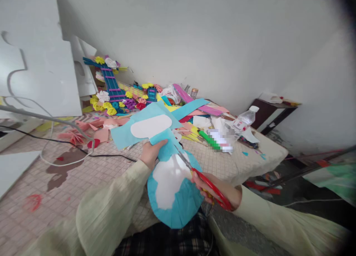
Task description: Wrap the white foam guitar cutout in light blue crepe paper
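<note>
My left hand (151, 154) is closed on the upper edge of a light blue sheet (178, 200) that has a white cloud-like shape stuck on it. My right hand (219, 191) grips red-handled scissors (207, 183); their blades reach up and left into the blue sheet near its top. The sheet hangs over my lap, its lower edge rounded. Both my sleeves are pale cream.
A low table (267, 152) holds a larger blue sheet with a white oval (151, 125), paper scraps, a green marker (209, 140), a plastic water bottle (244, 119) and colourful paper flowers (111, 107). Cables (55, 144) cross the tiled floor at left. White boards (41, 70) lean against the wall.
</note>
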`<state>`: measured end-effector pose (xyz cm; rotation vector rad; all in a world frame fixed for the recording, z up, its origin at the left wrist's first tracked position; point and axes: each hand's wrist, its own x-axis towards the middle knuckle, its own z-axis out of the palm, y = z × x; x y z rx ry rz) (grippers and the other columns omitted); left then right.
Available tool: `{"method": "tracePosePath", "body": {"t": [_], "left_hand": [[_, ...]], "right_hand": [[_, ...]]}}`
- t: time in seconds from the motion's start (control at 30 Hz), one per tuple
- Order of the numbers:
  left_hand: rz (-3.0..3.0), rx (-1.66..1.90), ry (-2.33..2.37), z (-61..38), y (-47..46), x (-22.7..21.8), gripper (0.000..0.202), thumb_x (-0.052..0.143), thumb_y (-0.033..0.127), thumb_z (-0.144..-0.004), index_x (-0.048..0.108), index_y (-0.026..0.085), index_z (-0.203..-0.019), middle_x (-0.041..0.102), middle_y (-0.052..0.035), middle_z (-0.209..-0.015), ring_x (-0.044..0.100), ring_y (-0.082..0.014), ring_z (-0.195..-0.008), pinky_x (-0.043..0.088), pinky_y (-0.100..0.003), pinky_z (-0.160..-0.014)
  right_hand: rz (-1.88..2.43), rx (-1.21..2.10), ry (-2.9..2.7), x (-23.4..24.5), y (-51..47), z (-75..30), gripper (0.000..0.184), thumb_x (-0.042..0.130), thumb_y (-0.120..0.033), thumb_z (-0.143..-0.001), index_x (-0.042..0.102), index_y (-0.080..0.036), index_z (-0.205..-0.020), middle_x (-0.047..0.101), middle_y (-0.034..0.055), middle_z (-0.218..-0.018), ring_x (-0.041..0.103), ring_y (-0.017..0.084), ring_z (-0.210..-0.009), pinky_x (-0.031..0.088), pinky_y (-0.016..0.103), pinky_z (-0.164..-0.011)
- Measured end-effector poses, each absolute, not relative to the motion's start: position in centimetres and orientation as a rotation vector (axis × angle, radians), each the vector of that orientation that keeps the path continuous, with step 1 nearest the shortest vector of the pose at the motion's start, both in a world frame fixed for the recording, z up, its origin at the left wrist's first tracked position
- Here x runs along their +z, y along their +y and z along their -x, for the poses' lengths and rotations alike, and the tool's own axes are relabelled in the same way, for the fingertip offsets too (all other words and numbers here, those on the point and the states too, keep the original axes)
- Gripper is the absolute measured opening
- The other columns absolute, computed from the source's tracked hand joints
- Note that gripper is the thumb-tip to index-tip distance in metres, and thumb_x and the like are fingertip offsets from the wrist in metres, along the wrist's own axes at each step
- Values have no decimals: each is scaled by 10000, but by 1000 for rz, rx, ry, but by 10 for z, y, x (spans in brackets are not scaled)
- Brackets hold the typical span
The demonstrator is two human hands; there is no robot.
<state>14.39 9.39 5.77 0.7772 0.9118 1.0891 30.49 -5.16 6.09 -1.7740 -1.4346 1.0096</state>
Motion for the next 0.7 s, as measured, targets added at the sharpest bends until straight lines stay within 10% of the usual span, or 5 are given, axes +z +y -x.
{"method": "tracePosePath", "body": {"t": [0.17,0.7], "left_hand": [[-781,1034,875,-148,106,58,382,777,207,-515,669,127,-873,721,-113,-884,674,-276,-796,554,-395,-745],[-825,1009,792,-162,113,65,334,755,211,-544,673,126,-856,720,-120,-884,676,-274,-776,556,-387,-714]], "right_hand": [[1700,1576,-1043,67,-51,-300,408,451,-604,-774,478,-197,-787,375,-81,-537,349,41,-384,307,152,-348],[1726,1568,-686,75,-46,-289,405,525,-607,-723,463,-209,-765,402,-64,-588,360,57,-432,310,184,-387]]}}
